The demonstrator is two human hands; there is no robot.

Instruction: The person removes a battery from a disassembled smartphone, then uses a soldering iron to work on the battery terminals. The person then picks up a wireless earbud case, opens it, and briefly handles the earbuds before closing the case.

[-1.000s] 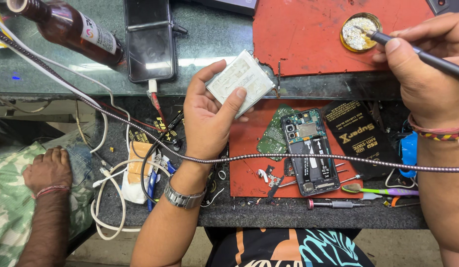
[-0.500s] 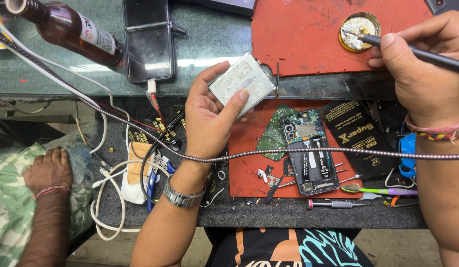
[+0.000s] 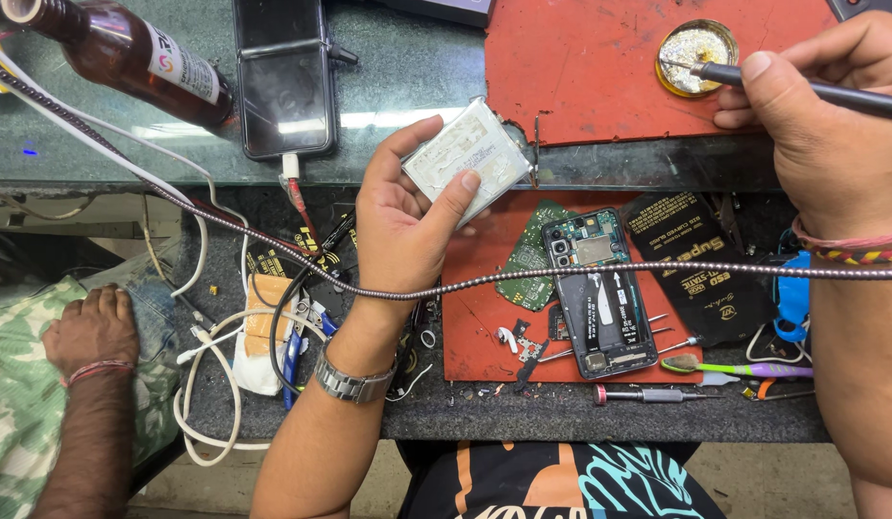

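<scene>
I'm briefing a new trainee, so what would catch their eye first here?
At centre, the left hand holds up a flat silvery-white rectangular battery pack. Top right, the right hand dips a slim black soldering iron into a round brass tin. An opened black phone lies below on the red mat.

Dark workbench (image 3: 657, 423), lower frame: red mat (image 3: 475, 327) w/ opened phone (image 3: 599, 293), screwdriver (image 3: 647, 394) at front edge, white cables (image 3: 201, 384) lower left.

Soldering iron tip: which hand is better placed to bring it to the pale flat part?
Right, probably. The right hand already grips the soldering iron, tip at the round tin; the left hand only holds the pale flat part.
</scene>
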